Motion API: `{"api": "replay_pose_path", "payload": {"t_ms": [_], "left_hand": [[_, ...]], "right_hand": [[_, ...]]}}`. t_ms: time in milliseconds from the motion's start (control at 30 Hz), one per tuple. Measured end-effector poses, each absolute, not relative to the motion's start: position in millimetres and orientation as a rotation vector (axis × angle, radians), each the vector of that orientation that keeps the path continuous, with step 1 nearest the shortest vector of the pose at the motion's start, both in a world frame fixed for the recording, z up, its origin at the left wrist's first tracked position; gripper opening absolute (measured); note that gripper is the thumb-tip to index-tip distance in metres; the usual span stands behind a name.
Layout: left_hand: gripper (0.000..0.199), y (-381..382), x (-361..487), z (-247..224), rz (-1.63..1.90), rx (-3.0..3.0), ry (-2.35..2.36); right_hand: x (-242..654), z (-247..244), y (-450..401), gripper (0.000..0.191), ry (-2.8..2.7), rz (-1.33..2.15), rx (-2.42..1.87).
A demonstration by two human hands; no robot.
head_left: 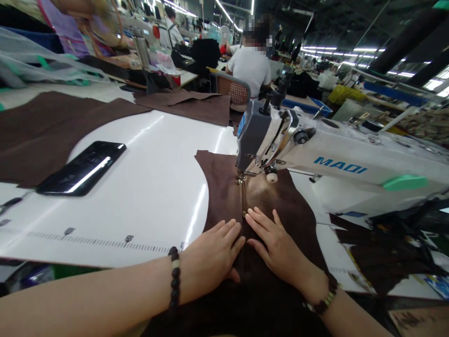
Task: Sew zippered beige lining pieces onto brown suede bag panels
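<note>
Dark brown fabric (pixel 220 187) lies under the needle area of a white sewing machine (pixel 336 159). A narrow zipper strip (pixel 244 199) runs down the fabric from the presser foot (pixel 241 179), with a small metal pull near my fingertips. Resting flat on the cloth left of the strip is my left hand (pixel 213 255), its fingers stretched out close together. My right hand (pixel 280 248) lies on the fabric to the right, fingers spread, fingertips beside the metal pull. Neither hand grips the cloth.
A black phone (pixel 84 168) lies on the white table (pixel 150 173), which has a ruler scale along its front edge. More brown fabric (pixel 52 126) covers the table's left and back. Dark cloth pieces (pixel 386 267) lie at right. A person in white (pixel 250 70) sits beyond the machine.
</note>
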State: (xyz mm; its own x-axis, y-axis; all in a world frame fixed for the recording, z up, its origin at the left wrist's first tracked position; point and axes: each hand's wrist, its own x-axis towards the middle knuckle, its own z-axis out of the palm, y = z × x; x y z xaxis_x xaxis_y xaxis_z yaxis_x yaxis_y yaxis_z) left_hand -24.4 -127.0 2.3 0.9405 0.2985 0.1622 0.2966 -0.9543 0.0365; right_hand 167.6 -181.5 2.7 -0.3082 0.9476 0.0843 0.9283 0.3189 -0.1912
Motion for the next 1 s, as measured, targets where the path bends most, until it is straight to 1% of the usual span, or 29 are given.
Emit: {"api": "replay_pose_path", "payload": {"t_ms": [433,1000], "left_hand": [[0.064,-127,-27,-9,0.313,3.072,0.466],[0.065,-110,-20,-2,0.226,3.071,0.48]], "right_hand": [[166,4,-179,0.043,-2.441,0.119,-1.769],[159,4,-166,0.041,-2.333,0.051,-1.869]]}}
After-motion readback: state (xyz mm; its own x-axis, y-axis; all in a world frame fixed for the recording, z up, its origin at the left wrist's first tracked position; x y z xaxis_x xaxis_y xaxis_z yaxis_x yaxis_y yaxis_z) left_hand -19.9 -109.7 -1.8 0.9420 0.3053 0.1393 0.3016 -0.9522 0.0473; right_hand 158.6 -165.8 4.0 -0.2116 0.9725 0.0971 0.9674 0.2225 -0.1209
